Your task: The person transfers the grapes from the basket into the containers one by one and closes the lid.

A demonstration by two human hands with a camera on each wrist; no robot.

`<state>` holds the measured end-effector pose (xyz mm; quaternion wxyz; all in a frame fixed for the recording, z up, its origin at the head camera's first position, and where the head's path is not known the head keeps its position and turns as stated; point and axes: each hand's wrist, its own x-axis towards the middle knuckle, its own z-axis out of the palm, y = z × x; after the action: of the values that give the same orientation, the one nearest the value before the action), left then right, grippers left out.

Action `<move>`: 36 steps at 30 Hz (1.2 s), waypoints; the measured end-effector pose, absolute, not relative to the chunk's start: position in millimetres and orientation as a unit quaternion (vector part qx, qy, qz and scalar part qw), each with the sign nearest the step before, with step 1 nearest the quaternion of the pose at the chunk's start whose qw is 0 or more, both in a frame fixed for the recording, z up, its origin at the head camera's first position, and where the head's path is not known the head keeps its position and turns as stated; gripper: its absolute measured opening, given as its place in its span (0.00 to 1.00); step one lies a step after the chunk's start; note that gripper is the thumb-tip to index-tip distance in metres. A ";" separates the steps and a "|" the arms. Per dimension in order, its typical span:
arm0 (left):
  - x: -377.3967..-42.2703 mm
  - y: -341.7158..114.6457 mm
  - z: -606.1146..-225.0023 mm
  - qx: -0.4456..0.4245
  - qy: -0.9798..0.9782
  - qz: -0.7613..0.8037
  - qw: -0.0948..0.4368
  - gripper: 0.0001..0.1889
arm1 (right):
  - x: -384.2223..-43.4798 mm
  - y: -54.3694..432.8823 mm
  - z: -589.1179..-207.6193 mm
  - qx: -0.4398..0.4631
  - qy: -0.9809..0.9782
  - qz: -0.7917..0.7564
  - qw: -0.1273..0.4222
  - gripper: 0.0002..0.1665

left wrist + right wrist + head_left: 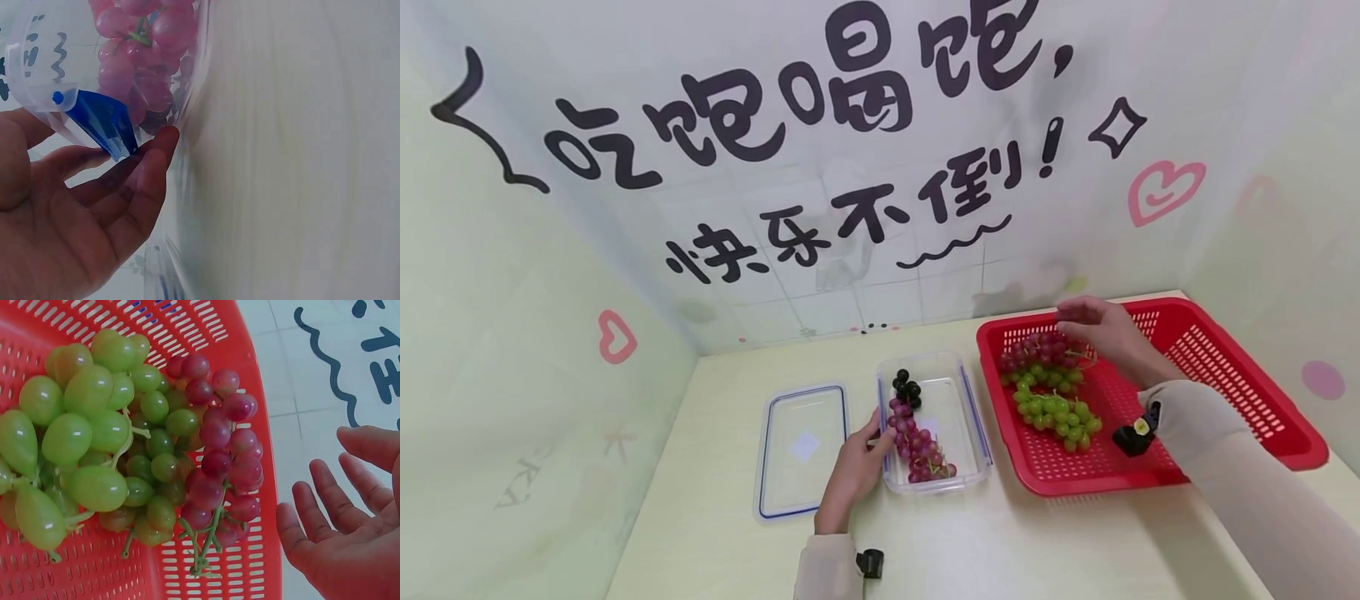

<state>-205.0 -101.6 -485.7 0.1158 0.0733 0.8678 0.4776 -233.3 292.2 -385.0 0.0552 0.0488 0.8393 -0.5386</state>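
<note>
A clear plastic food container [955, 425] holds a bunch of pinkish-red grapes [917, 442] and a few black grapes [906, 387] along its left side. My left hand [859, 462] grips the container's left wall, fingers by the blue latch [103, 122] and thumb up at the rim. Over the back left of the red basket [1135, 450], my right hand [1105, 333] hovers with fingers loosely bent and nothing in them. Below it in the basket lie a red grape bunch [228, 450], a darker green one [159, 469] and a light green one [75, 437].
The container's clear lid [805, 450], edged in blue, lies flat on the pale table [715, 533] left of my left hand. Behind the table rises a wall [737, 308] with large black lettering. The basket's raised rim stands right beside the container.
</note>
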 end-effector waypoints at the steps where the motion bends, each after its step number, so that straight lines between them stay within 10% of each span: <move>1: -205.1 -101.5 -485.6 0.073 0.868 0.477 0.116 0.33 | -233.8 293.4 -385.7 0.051 0.840 -0.538 0.056 0.31; 36: -203.8 -101.4 -485.3 0.078 0.868 0.478 0.111 0.32 | -244.0 303.1 -412.4 -0.001 0.892 -0.435 0.122 0.32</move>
<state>-203.8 -101.4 -485.3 0.1110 0.0775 0.8681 0.4776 -244.0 303.1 -412.4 0.1219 -0.0010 0.8919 -0.4355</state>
